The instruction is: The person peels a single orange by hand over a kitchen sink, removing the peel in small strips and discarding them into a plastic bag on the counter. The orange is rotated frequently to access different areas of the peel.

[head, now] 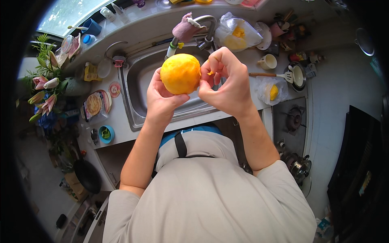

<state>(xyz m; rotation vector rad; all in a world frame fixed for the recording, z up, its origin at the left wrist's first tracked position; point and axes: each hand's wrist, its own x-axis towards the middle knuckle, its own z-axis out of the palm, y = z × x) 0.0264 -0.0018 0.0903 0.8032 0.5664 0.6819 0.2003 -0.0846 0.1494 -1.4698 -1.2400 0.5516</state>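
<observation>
A round orange-yellow fruit (pixel 180 74), its surface uneven, is held up above the stainless steel sink (pixel 136 82). My left hand (pixel 161 100) cups it from the left and below, thumb along its lower edge. At the fruit's right edge is my right hand (pixel 228 80), thumb and bent fingers drawn together. A small orange scrap (pixel 210 73) shows between those fingers. The side of the fruit facing my left palm is hidden.
Behind the fruit rises a faucet (pixel 209 22) with a pink cloth (pixel 185 29) over it. A spatula (pixel 273 75), a cup (pixel 268 62) and a bagged yellow item (pixel 273 92) lie right, near a gas stove (pixel 294 118). A blue bowl (pixel 111 138) stands left, by packaged food (pixel 94 104).
</observation>
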